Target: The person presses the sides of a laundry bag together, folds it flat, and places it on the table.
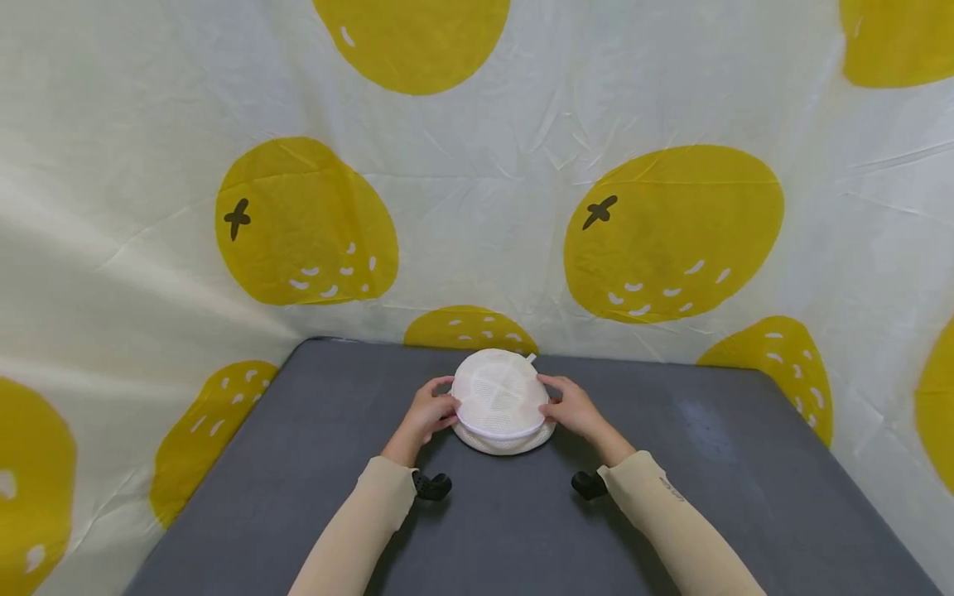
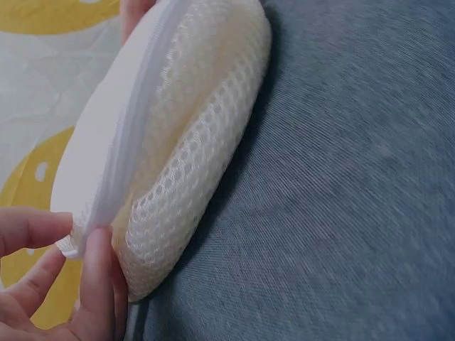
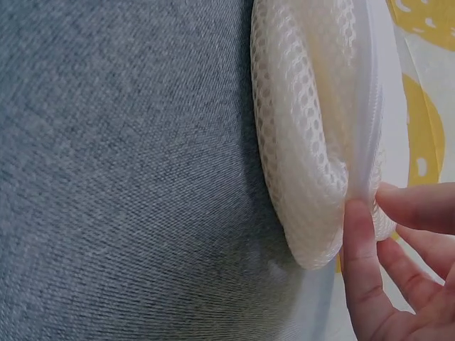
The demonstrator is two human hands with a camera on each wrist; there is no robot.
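Note:
A round white mesh laundry bag (image 1: 498, 396) lies squashed down at the far middle of the table, its flat disc-shaped top tilted towards me. My left hand (image 1: 431, 410) pinches the rim at its left side, thumb and fingers either side of the edge. On the opposite side my right hand (image 1: 575, 410) pinches the same rim. Along this edge runs a white zipper (image 2: 128, 135), seen close up in the left wrist view. Below it the honeycomb mesh side (image 3: 284, 135) bulges and folds in the right wrist view. A small white tab (image 1: 531, 358) sticks out at the back right.
The dark grey cloth-covered table (image 1: 507, 521) extends towards me and to both sides. Behind it hangs a white curtain (image 1: 477, 223) with yellow fruit prints, meeting the table's back edge close behind the bag. Black wrist devices (image 1: 434, 487) protrude inward from both sleeves.

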